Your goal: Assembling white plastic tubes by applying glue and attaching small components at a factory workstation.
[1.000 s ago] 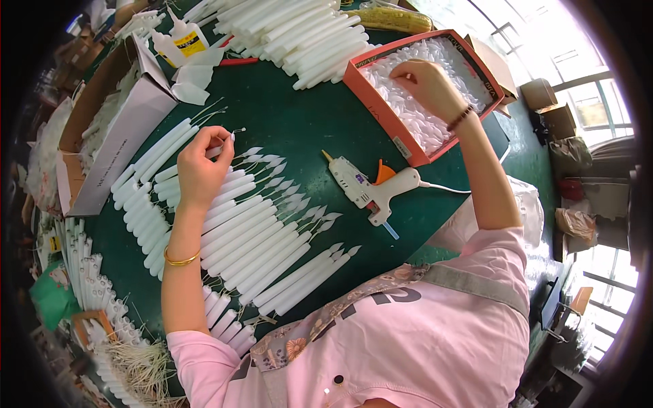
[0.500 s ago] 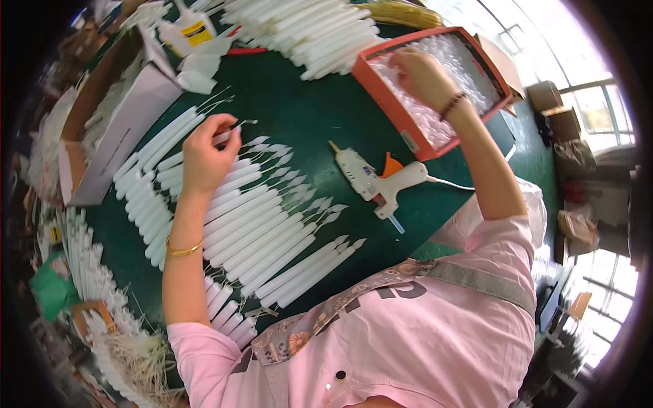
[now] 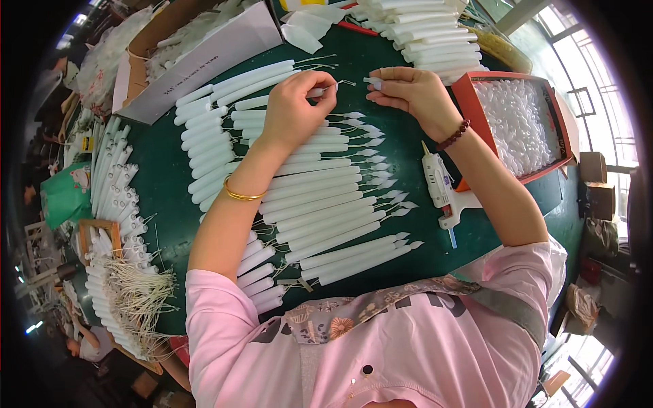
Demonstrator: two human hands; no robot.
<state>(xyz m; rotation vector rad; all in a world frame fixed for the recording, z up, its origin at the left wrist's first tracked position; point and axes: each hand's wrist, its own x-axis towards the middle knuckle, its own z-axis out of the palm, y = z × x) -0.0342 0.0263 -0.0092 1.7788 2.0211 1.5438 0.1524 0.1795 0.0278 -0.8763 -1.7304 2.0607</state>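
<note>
Workshop, daylight from windows on the right; green worktop crowded with white candle parts.

Left hand pinches a white piece with a thin wire end poking out past the fingertips to the right; the rest of the piece is mostly hidden by the hand. Grip near the end likely keeps the wire exposed and steady. Right hand pinches a small translucent white cap between thumb and fingers, its free end turned left to face the wire. Hands close but apart; cap and wire not touching.

Taper candles lie side by side, flame tips all pointing right, probably so they stay countable and the tips don't rub. Tubes with bare wires lie at upper left, within easy left-hand reach. Open red-orange box of flame-shaped caps sits on the right, presumably handy for the right hand. Glue gun lies between candles and box, nozzle pointing away from the wearer, partly behind the right forearm.

Versus half a second ago: right hand was in the box, now out and near the left, cap visible. Left still pinches its piece. Camera view has shifted; candle rows look unchanged.
</note>
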